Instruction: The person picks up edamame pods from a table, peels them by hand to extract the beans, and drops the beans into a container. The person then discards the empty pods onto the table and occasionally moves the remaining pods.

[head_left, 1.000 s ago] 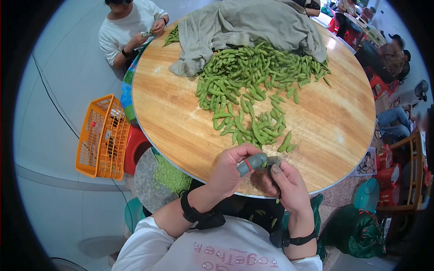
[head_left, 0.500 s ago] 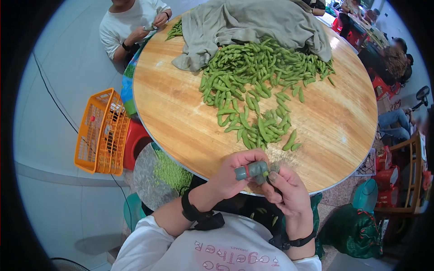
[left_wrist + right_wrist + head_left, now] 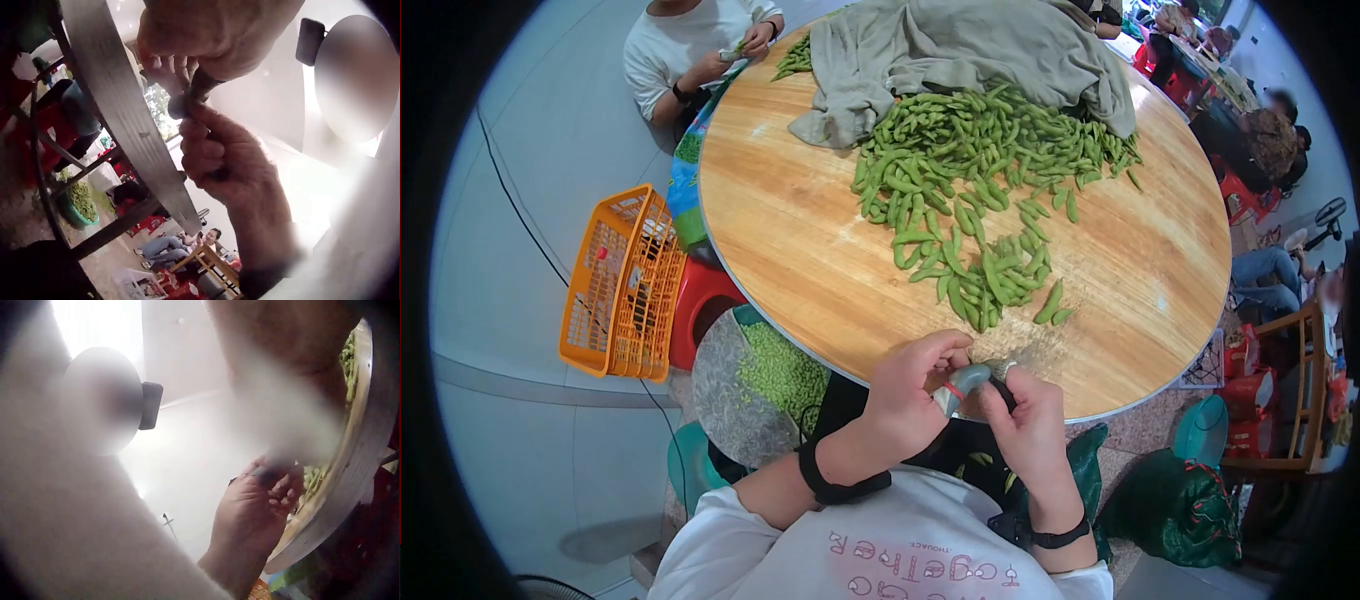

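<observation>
In the head view, the left hand and the right hand are brought together over the near edge of the round, light-brown wooden table, with fingertips meeting. The fingers of both are bent inward; whether a pod is pinched between them cannot be told, since the meeting point is covered. A rounded, grey-green finger cover with a red band is worn on the left hand, probably so that the skin is protected. Just beyond the hands, slender, curved green bean pods are spread loosely, presumably so that they can be reached easily. The main heap behind is partly covered by a rumpled grey-green cloth, perhaps laid there to shade the pods. Small, pale-green loose beans are gathered low beside the table, where they are seemingly separated from the pods

In the left wrist view, the two hands are seen from below, fingertips close together beside the table's edge; the held spot is too dark to be read

In the right wrist view, the lower hand is shown with bent fingers, but its fingertips are blurred by haze; pods are visible along the table's rim
</observation>
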{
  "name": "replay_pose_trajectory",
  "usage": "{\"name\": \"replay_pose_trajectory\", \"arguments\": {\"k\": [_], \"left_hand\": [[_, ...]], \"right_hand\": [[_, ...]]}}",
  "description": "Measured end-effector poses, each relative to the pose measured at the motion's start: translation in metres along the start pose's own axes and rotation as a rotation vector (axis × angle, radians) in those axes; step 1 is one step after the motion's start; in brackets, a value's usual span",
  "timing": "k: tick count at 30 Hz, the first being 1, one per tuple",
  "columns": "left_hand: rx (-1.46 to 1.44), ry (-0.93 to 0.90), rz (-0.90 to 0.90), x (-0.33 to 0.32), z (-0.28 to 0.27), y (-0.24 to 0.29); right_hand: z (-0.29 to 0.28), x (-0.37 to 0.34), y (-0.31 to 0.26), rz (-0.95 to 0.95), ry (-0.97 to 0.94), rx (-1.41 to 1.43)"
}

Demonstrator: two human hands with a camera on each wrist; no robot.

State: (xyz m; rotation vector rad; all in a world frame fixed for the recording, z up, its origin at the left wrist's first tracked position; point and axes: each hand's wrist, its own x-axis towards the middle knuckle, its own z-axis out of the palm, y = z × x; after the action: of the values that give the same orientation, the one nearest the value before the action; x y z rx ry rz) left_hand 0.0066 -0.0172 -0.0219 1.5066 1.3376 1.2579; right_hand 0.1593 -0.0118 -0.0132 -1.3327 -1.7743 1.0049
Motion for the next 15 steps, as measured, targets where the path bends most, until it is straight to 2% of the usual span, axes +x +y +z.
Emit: {"name": "replay_pose_trajectory", "arguments": {"k": [3,4,5,6,9,11,12,13,14,15], "left_hand": [[0.029,0.053,0.045,-0.002,-0.006,0.006],[0.01,-0.039,-0.026,0.0,-0.011,0.006],[-0.009,-0.13,-0.095,0.001,-0.014,0.006],[-0.012,-0.129,-0.096,0.002,-0.015,0.004],[-0.188,-0.204,-0.07,0.002,-0.018,-0.004],[-0.264,-0.329,-0.148,0.003,-0.022,-0.005],[-0.266,-0.328,-0.15,0.005,-0.024,-0.007],[-0.42,-0.363,-0.191,0.007,-0.026,-0.009],[-0.575,-0.395,-0.231,0.007,-0.027,-0.011],[-0.578,-0.393,-0.232,0.007,-0.027,-0.012]], "right_hand": [[0.001,0.001,-0.004,0.009,-0.006,0.0],[0.001,-0.001,-0.003,0.01,-0.008,-0.003],[0.003,-0.001,-0.001,0.069,-0.029,0.145],[0.003,-0.002,0.001,0.129,-0.049,0.292],[-0.003,-0.001,0.006,0.099,-0.09,0.172],[-0.002,-0.002,0.011,0.061,-0.117,0.174],[-0.001,-0.001,0.008,0.024,-0.14,0.177],[-0.003,0.0,0.001,0.026,-0.141,0.175],[-0.008,0.002,-0.01,0.179,-0.21,0.289],[-0.009,0.004,-0.018,0.333,-0.278,0.403]]}}
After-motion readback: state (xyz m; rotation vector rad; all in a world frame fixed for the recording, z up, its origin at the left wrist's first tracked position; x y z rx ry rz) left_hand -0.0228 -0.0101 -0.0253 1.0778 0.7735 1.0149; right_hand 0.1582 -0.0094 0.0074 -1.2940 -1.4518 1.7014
